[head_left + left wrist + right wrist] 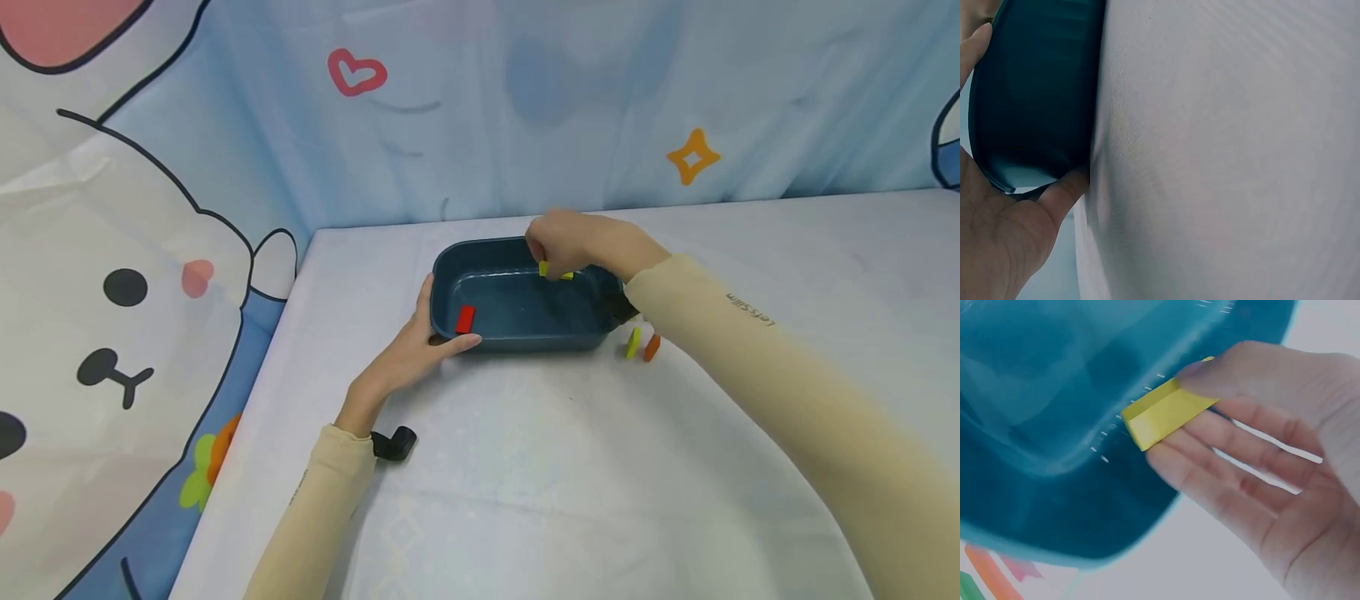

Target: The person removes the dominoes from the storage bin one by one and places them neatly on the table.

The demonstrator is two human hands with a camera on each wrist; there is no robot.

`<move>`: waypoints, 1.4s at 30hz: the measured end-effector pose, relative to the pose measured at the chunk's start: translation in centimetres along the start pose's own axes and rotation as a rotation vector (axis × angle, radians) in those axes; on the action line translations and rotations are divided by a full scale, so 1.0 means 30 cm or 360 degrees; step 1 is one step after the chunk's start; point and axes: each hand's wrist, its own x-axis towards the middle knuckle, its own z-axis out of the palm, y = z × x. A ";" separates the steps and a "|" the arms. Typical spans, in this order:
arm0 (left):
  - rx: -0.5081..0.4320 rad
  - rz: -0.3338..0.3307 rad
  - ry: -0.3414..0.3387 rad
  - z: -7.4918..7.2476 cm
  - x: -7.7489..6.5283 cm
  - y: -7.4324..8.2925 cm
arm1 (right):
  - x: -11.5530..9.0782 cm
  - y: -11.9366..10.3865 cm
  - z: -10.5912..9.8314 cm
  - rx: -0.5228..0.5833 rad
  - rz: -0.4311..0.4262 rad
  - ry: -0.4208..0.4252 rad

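On the white-covered table stands a dark blue-green plastic tub [517, 342]. My left hand [416, 342] grips its near left corner, the thumb along the front wall and the fingers at the left side; the left wrist view shows the thumb against the tub wall [1035, 94]. Over the tub's far right part, my right hand [566, 242] pinches a yellow block [1169, 415] between thumb and fingertips. Yellow shows on both sides of the fingers in the head view. Inside the tub, a red block [465, 319] lies at the near left.
Just outside the tub's near right corner lie a yellow-green block [633, 342] and an orange block [652, 347], under the right forearm. A patterned curtain [480, 125] hangs behind the table. Black wrist cameras, the left one [395, 443] included, stick out from the sleeves.
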 end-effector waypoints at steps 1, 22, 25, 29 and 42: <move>0.0001 -0.0001 -0.0003 0.000 0.002 0.001 | -0.018 0.000 -0.010 0.0057 -0.0021 0.0039; 0.0034 -0.0020 -0.0028 -0.033 -0.003 -0.011 | -0.566 0.147 0.147 0.0607 -0.0102 0.1027; 0.0051 -0.0034 -0.0002 -0.041 -0.013 -0.014 | -0.588 0.182 0.207 0.0652 -0.0010 0.1018; 0.0040 -0.0019 0.0000 -0.047 -0.013 -0.018 | -0.591 0.212 0.285 0.0719 0.0069 0.0961; 0.0011 -0.0014 -0.0002 -0.049 -0.015 -0.021 | -0.533 0.259 0.429 0.0865 -0.0011 0.0881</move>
